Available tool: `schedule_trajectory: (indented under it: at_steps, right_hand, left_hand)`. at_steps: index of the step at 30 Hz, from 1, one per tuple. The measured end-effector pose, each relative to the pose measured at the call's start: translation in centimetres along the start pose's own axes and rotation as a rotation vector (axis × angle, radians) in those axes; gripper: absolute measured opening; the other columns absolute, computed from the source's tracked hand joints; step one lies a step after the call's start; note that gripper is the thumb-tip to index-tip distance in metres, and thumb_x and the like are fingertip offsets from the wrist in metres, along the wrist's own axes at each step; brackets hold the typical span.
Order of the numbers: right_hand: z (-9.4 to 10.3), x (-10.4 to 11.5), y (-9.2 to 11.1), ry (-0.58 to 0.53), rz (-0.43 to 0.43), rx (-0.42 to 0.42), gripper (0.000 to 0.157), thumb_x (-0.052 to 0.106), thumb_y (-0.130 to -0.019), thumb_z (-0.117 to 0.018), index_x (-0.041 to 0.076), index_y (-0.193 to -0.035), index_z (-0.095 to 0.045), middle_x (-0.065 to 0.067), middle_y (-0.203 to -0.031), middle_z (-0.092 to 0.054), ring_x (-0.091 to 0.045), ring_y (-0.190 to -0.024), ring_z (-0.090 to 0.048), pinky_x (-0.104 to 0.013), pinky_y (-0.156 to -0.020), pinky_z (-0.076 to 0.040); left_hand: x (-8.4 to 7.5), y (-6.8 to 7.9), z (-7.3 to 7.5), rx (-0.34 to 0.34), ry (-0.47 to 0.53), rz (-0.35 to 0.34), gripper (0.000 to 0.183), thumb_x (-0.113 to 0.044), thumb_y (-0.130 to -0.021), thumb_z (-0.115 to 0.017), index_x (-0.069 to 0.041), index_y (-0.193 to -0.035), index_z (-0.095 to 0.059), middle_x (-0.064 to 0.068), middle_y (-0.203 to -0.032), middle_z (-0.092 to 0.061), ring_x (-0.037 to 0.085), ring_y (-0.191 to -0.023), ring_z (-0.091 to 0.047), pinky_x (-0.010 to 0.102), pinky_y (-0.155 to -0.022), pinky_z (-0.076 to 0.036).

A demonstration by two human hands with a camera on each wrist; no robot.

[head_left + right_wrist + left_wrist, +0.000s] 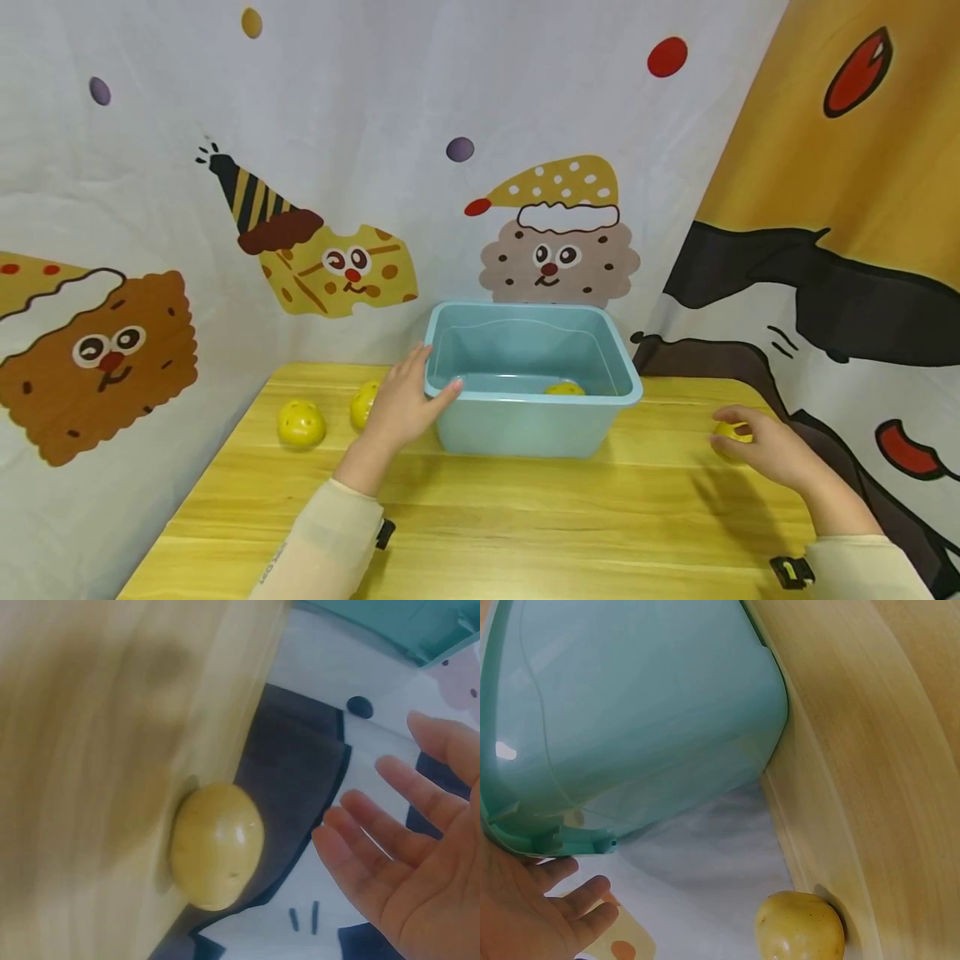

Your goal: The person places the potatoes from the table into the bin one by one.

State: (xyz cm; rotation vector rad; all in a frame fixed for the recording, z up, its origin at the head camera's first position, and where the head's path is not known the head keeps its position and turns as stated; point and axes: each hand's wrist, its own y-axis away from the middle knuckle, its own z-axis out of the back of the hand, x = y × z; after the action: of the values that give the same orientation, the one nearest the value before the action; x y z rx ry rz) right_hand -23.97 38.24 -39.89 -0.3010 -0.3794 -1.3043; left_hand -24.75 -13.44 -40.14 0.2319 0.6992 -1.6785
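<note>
A light blue plastic bin [525,429] stands upright on the table, with one yellow potato [564,389] inside. My left hand [405,402] rests at the bin's left rim, thumb towards the front edge and fingers loosely extended. In the left wrist view, those fingers [577,900] lie beside the rim corner and hold nothing. My right hand [772,448] is over another potato [731,437] at the table's right side. The right wrist view shows a gap between that potato [217,846] and the spread, slightly bent fingers [397,832].
Two more potatoes lie left of the bin: one potato [302,423] near the table's left edge, another potato [363,405] partly behind my left hand. A printed cloth [360,100] with cartoon figures hangs behind the wooden table [525,525].
</note>
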Motion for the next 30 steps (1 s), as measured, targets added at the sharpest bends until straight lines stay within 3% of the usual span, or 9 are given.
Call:
schedule_trajectory:
  at_steps: [14,21,30]
  right_hand:
    - [-1.3,-2.7,-0.3,0.060,-0.044,-0.119,0.060,0.044,-0.089,-0.056,-0.003,-0.124,-0.049,-0.031,-0.124,-0.047,-0.052,-0.107,-0.044,-0.059,-0.075,-0.042]
    - [-2.1,-4.1,-0.7,0.073,-0.067,-0.196,0.056,0.038,-0.089,-0.059,-0.007,-0.122,-0.049,-0.035,-0.121,-0.047,-0.054,-0.100,-0.045,-0.060,-0.073,-0.040]
    - [-3.0,-5.1,-1.2,0.097,-0.153,-0.240,0.063,0.042,-0.088,-0.057,-0.009,-0.123,-0.045,-0.041,-0.119,-0.040,-0.059,-0.101,-0.036,-0.067,-0.078,-0.031]
  left_hand:
    - [0.0,0.1,0.0,0.006,-0.006,0.014,0.090,-0.074,-0.080,-0.039,-0.013,-0.145,-0.025,0.008,-0.150,-0.025,0.035,-0.130,-0.031,0.056,-0.103,-0.026]
    - [-0.1,0.0,0.0,0.005,0.004,-0.002,0.090,-0.072,-0.081,-0.040,-0.011,-0.145,-0.026,0.009,-0.150,-0.025,0.036,-0.131,-0.030,0.057,-0.103,-0.025]
    - [0.1,0.0,-0.2,-0.002,0.003,0.008,0.092,-0.076,-0.079,-0.037,-0.012,-0.145,-0.027,0.008,-0.150,-0.025,0.035,-0.131,-0.030,0.056,-0.104,-0.024]
